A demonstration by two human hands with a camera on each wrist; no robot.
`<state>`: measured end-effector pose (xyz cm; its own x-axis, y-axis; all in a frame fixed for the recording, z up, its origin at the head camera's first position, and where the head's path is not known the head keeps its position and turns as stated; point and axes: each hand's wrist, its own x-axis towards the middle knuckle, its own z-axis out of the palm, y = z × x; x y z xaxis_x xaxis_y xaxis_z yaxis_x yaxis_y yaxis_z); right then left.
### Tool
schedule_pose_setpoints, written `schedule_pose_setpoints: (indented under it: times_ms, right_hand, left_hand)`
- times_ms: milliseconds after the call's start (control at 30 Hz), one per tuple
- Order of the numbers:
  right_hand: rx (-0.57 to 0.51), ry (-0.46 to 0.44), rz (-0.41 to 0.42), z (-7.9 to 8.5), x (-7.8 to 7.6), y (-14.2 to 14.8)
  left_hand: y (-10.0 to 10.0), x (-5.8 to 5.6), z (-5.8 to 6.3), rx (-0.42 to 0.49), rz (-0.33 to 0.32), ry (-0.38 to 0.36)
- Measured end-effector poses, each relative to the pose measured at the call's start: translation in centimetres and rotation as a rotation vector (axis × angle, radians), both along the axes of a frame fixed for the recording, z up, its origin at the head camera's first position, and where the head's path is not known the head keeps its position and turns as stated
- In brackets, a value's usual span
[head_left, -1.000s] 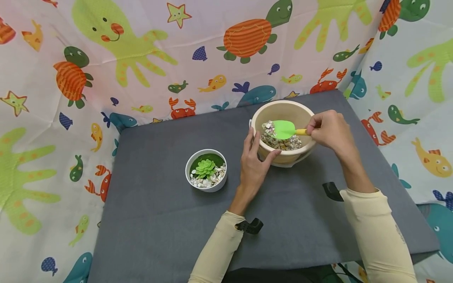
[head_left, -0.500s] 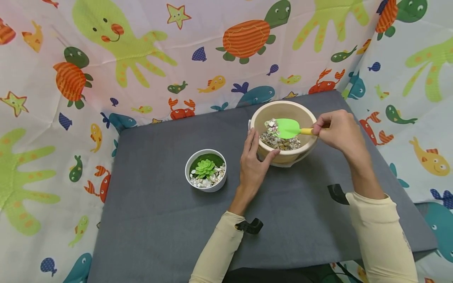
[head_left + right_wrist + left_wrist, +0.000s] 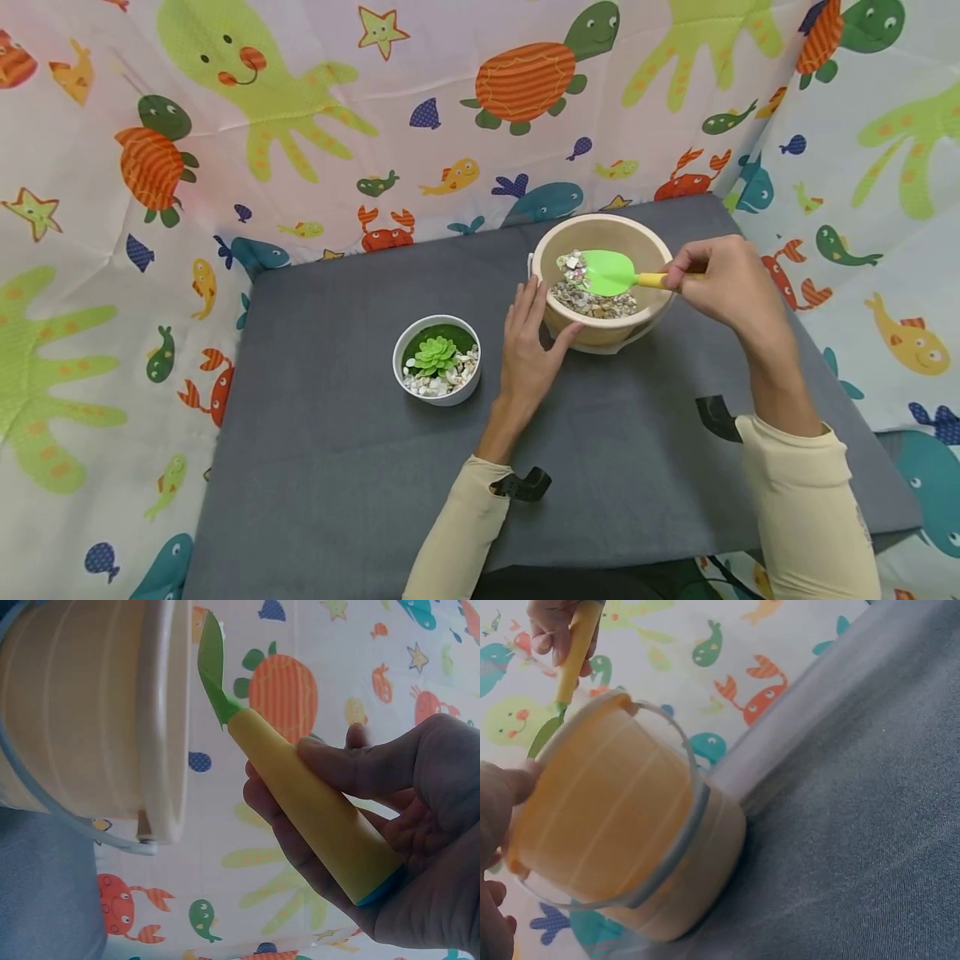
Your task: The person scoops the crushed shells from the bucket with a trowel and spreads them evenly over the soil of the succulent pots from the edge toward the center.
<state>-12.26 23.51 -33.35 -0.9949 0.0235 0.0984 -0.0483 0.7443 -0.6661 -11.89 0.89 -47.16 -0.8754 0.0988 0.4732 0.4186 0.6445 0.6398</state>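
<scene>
A cream bucket [image 3: 660, 242] with a pale handle stands on the grey table, small stones [image 3: 600, 303] in its bottom. My right hand [image 3: 731, 279] grips the yellow handle of a toy shovel [image 3: 300, 802]. Its green blade [image 3: 609, 272] is over the bucket's inside, with a small heap of stones [image 3: 573, 267] at the tip. Against the near left side of the bucket rests my left hand [image 3: 527, 350], fingers extended and thumb spread toward the front. In the left wrist view the left thumb [image 3: 517, 784] lies at the rim.
Left of the bucket is a white pot [image 3: 472, 383] with a green succulent [image 3: 435, 357] and white pebbles. A cloth with sea animals [image 3: 420, 83] hangs behind and beside the grey table [image 3: 322, 467]. The table's right edge runs past my right forearm.
My right hand has moved a little to the right and lifted the shovel blade slightly with its stones. The left hand has slid slightly down and left at the bucket's side.
</scene>
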Motion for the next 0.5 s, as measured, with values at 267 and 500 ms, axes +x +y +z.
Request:
schedule_pose_setpoints:
  times_ms: [267, 500]
  right_hand:
    - [0.012, 0.019, 0.014, 0.5, 0.5, -0.8]
    - [-0.001, 0.021, 0.038, 0.8, 0.8, -1.6]
  left_hand:
    - [-2.1, 2.1, 1.5, 0.037, 0.052, 0.034]
    - [-4.1, 2.9, 2.4, 0.049, 0.09, 0.064]
